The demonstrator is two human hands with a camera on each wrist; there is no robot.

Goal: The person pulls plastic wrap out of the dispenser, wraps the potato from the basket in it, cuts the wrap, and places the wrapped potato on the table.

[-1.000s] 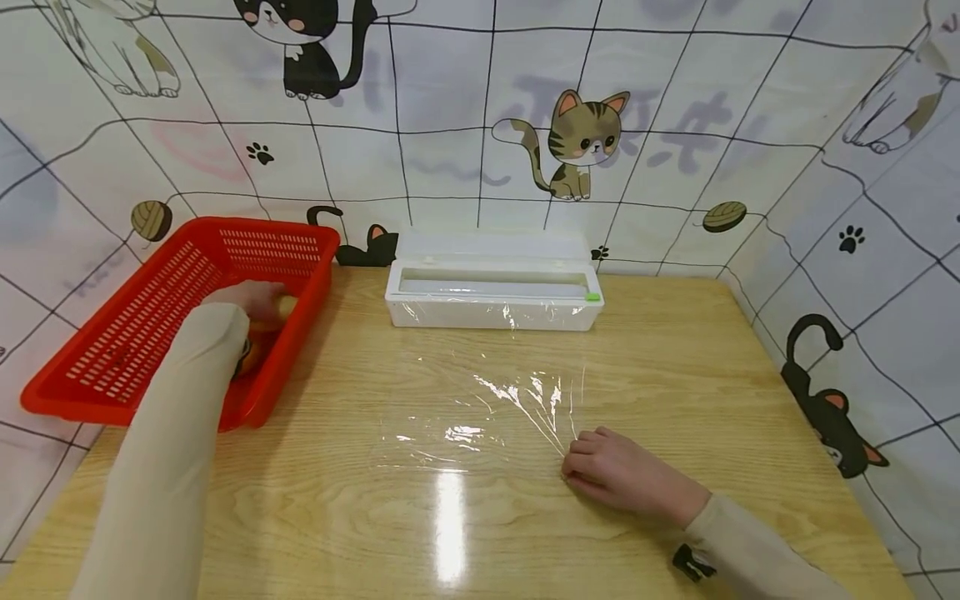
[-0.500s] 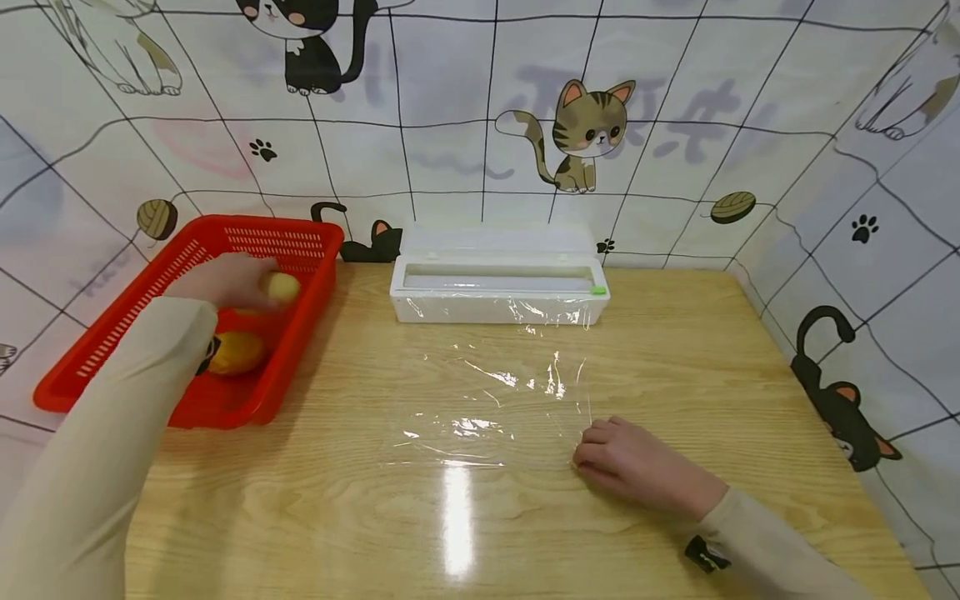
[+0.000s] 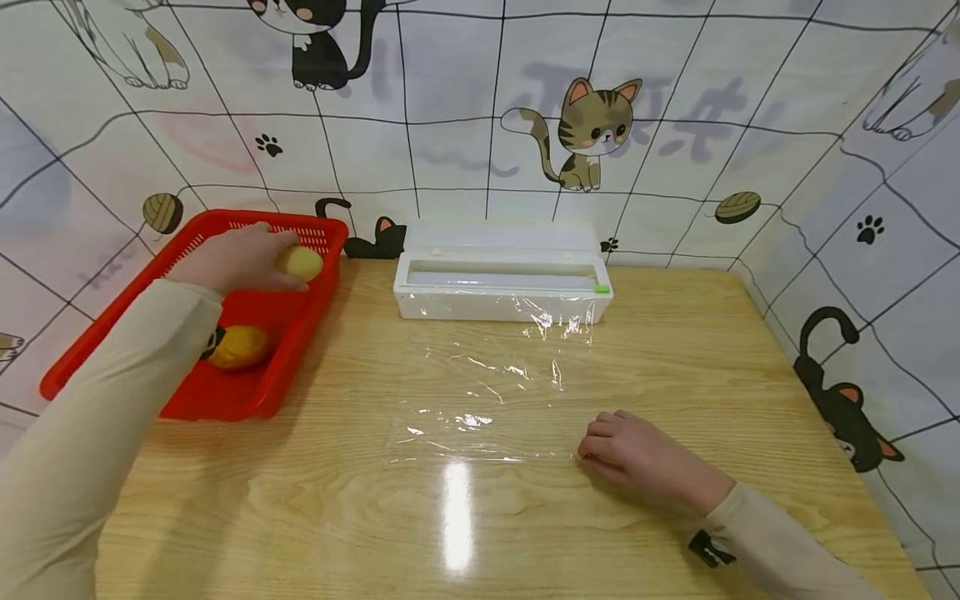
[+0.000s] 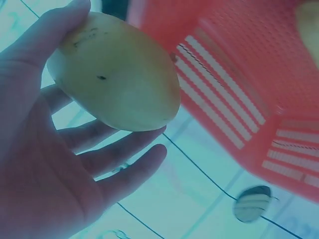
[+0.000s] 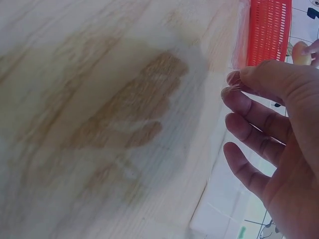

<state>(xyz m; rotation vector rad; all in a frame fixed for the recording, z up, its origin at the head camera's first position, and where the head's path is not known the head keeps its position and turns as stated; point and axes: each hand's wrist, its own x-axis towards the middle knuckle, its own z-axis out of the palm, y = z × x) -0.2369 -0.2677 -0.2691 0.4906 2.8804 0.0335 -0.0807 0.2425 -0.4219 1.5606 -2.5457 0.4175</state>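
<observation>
My left hand [image 3: 238, 260] grips a pale yellow mango [image 3: 302, 263] above the red basket [image 3: 300, 354]. In the left wrist view the mango [image 4: 119, 74] is egg-shaped with small dark flecks, held between thumb and fingers. A deeper yellow fruit [image 3: 240, 347] lies in the basket, partly behind the wrist strap. My right hand [image 3: 645, 454] pinches the near right corner of a clear sheet of cling film [image 3: 480, 400] between thumb and index finger; its other fingers are loosely bent in the right wrist view. The film runs back to a white dispenser box [image 3: 502, 304].
The wooden table [image 3: 337, 517] carries the basket at left and the dispenser at the back, its lid raised and a green slider [image 3: 602, 289] at its right end. A cat-patterned covering [image 3: 450, 150] stands behind and at both sides.
My left hand has risen from inside the basket with the mango, uncovering the other fruit. The right hand keeps its pinch; the film's creases have shifted a little.
</observation>
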